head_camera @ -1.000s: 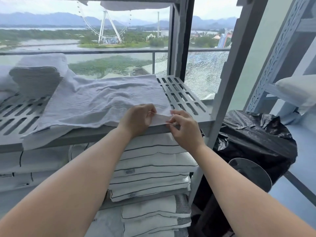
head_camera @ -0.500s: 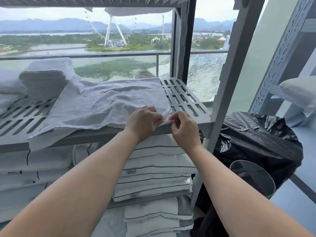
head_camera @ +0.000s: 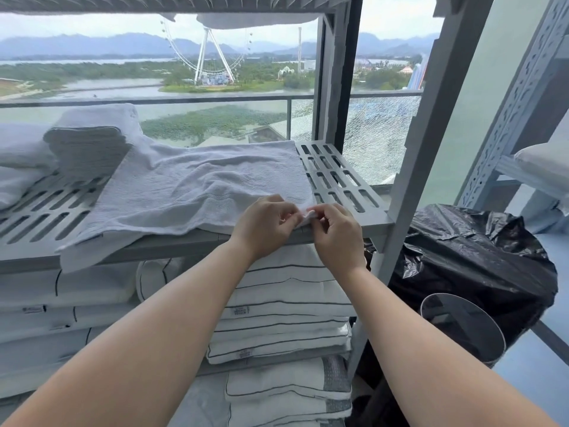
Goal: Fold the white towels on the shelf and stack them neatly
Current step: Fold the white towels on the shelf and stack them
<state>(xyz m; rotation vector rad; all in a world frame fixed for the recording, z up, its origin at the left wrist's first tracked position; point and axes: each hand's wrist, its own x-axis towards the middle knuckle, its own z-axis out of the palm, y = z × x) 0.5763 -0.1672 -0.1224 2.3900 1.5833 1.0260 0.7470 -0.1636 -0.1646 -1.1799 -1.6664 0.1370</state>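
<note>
Change: against the view a second before, the two hands had drawn together; the strip of hem between them had shrunk to a small tuft.
Left hand [head_camera: 264, 229]: fingers curled, pinching the near right corner [head_camera: 308, 215] of the towel.
Right hand [head_camera: 337, 238]: likewise curled, pinching the same corner from the other side; fingertips of both almost met.
Towel [head_camera: 200, 186]: lay spread open on the slatted shelf [head_camera: 338, 180], its near left edge drooping over the front lip and its far left part running up against the folded stack [head_camera: 89, 146].
Step in hand: judged to be taking hold of a corner before the first fold; no fold of this towel showed yet.
Next move: likely called for carrying the pinched corner across to an opposite edge, keeping the hem taut so the edges met squarely, then smoothing the rumples.
Towel material: white terry, soft and limp, surface creased in shallow ridges; would sag wherever unsupported.
Folded stack: same white cloth in a rounded block, layered folds facing front.
Shelf material: grey, rigid, pierced with rows of oblong slots; a loose edge could catch in them.
Below shelf: white bedding [head_camera: 283, 303] with thin dark piping, piled flat.
Right of shelf: black bag [head_camera: 477, 257], glossy and crumpled.
</note>
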